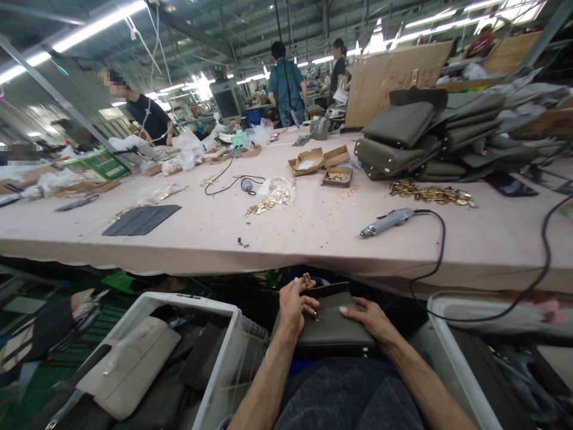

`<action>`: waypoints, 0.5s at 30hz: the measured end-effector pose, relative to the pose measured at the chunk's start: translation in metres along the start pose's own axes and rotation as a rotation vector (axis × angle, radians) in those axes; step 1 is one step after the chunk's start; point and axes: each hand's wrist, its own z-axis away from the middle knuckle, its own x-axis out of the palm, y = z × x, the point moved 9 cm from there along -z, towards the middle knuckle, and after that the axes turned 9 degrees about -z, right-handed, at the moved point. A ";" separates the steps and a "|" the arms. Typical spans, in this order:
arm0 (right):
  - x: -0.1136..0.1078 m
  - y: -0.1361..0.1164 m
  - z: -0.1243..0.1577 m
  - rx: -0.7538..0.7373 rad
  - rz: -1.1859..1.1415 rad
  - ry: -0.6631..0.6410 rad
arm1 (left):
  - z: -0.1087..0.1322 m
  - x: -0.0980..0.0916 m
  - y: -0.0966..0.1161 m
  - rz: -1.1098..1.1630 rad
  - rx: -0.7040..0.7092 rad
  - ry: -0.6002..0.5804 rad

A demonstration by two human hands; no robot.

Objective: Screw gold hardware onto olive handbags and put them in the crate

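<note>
A dark olive handbag (333, 322) rests on my lap below the table's front edge. My left hand (294, 307) is on its left side with fingers curled over it. Just above those fingers shows a small gold clasp plate (307, 279); I cannot tell whether it is fixed to the bag or pinched. Close under the fingertips sits a small shiny metal fitting (316, 316) on the bag's face. My right hand (369, 319) grips the bag's right edge, thumb on top and other fingers partly hidden underneath.
A corded electric screwdriver (387, 222) lies on the covered table (215, 239). Behind it are gold hardware (432, 194) and stacked olive bags (403, 128). Small cartons (338, 176) hold fittings. White crates (224, 307) with bags flank me. Several people (286, 83) stand beyond.
</note>
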 end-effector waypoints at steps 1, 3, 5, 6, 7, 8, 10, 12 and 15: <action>0.001 0.000 0.001 0.000 -0.014 -0.002 | 0.000 0.000 0.000 0.001 -0.001 -0.003; 0.001 0.000 0.003 -0.003 -0.030 -0.001 | 0.001 0.000 -0.001 0.001 -0.003 -0.005; 0.001 0.000 0.004 -0.001 -0.027 0.004 | 0.001 -0.001 -0.002 -0.003 0.002 0.001; 0.001 0.000 0.003 0.002 -0.022 0.007 | 0.001 -0.002 -0.001 -0.006 0.008 0.008; 0.002 -0.001 0.002 0.007 -0.023 0.007 | 0.001 -0.002 0.000 -0.011 0.014 0.014; 0.003 -0.002 0.001 0.011 -0.029 0.007 | 0.000 -0.003 0.003 -0.016 0.022 0.020; 0.005 -0.007 0.000 0.023 -0.042 0.012 | 0.002 -0.003 0.010 -0.031 0.032 0.021; 0.009 -0.013 0.007 0.041 -0.047 0.023 | 0.009 0.001 0.016 -0.053 0.027 0.005; 0.017 -0.021 0.025 0.082 -0.069 0.011 | 0.023 0.004 0.020 -0.099 0.006 0.001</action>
